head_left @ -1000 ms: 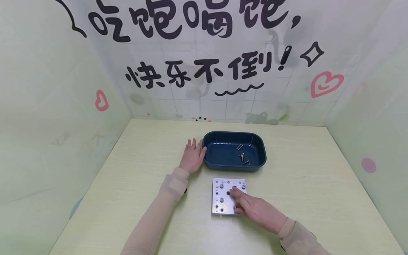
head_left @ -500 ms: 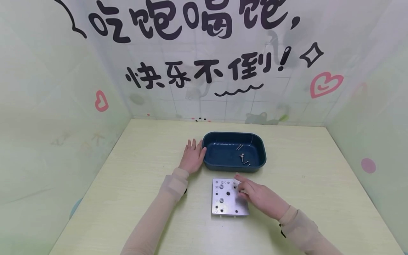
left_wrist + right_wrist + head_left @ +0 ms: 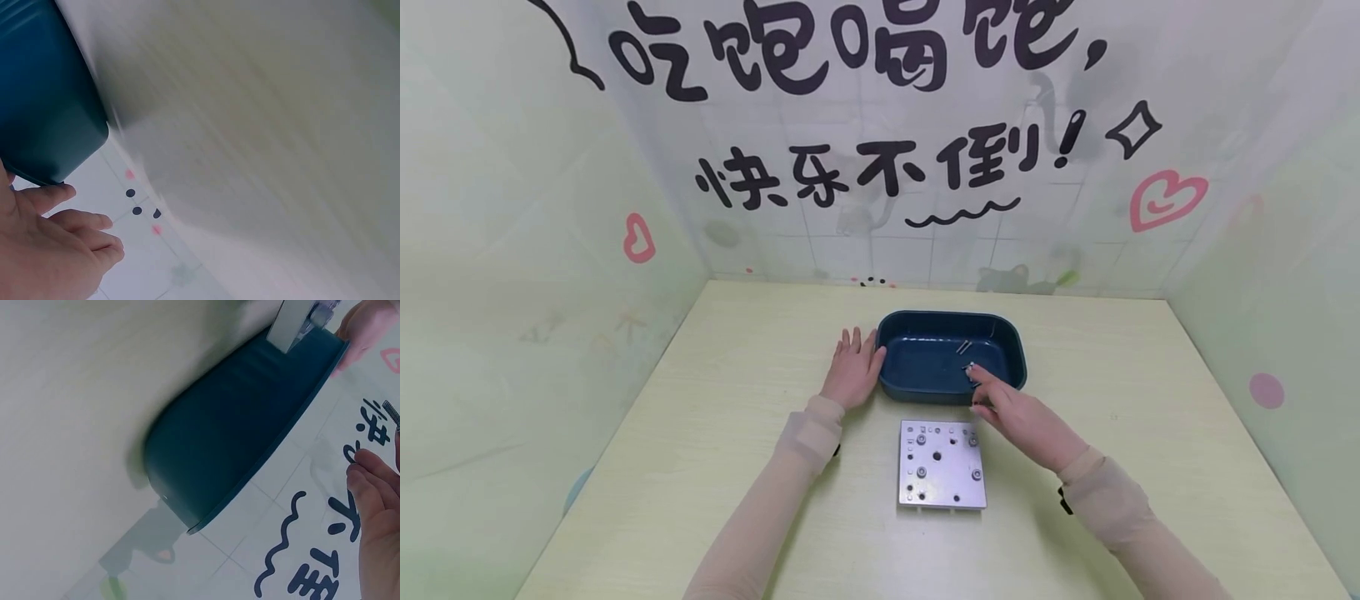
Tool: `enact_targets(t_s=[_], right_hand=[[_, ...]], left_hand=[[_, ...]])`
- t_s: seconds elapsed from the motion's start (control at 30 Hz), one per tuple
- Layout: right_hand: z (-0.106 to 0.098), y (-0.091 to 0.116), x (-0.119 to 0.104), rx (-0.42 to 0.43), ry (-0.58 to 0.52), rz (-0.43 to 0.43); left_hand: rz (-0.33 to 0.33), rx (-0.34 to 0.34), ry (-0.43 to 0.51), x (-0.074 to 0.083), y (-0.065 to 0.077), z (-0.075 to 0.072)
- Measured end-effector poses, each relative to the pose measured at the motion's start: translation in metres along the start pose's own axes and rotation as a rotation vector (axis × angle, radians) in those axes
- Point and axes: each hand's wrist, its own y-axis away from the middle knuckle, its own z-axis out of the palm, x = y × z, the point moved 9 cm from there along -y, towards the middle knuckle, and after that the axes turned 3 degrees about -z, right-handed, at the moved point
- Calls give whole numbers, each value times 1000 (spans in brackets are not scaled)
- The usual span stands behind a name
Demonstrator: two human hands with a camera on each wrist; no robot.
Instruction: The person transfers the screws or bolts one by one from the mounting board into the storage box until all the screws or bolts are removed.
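Observation:
My left hand [image 3: 852, 372] lies at the left end of a dark blue tray [image 3: 917, 398], its fingers extended and the thumb side against the tray's wall. Reaching over the tray's front right rim, my right hand [image 3: 1018, 417] has its fingers bent. In the right wrist view a threaded screw [image 3: 392, 414] shows at the frame's edge by the thumb tip, pinched in that hand; its head is out of sight. Several loose screws [image 3: 963, 347] lie in the tray, some partly covered by the right fingers. In front of the tray sits a square metal plate [image 3: 943, 487] with holes and several socket-head screws [image 3: 921, 472].
The pale wooden table [image 3: 760, 367] is enclosed by printed curtains at the back and both sides. Beyond the tray rises the back curtain [image 3: 850, 258]. Between tray and plate there is a narrow strip of table.
My right hand has moved from the metal plate up and away to the tray, uncovering the plate's right side. The left hand has stayed at the tray.

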Motion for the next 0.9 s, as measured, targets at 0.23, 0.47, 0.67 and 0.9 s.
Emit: enact_targets(t_s=[0.23, 0.47, 0.67, 0.9], right_hand=[[4, -7, 16, -28, -32, 80], [6, -14, 26, -25, -55, 93], [8, -23, 37, -21, -66, 117], [13, -30, 48, -30, -68, 146]], left_hand=[[5, 3, -3, -1, -1, 1], [6, 0, -1, -2, -2, 2], [5, 1, -4, -2, -2, 3], [-2, -7, -2, -3, -2, 3]])
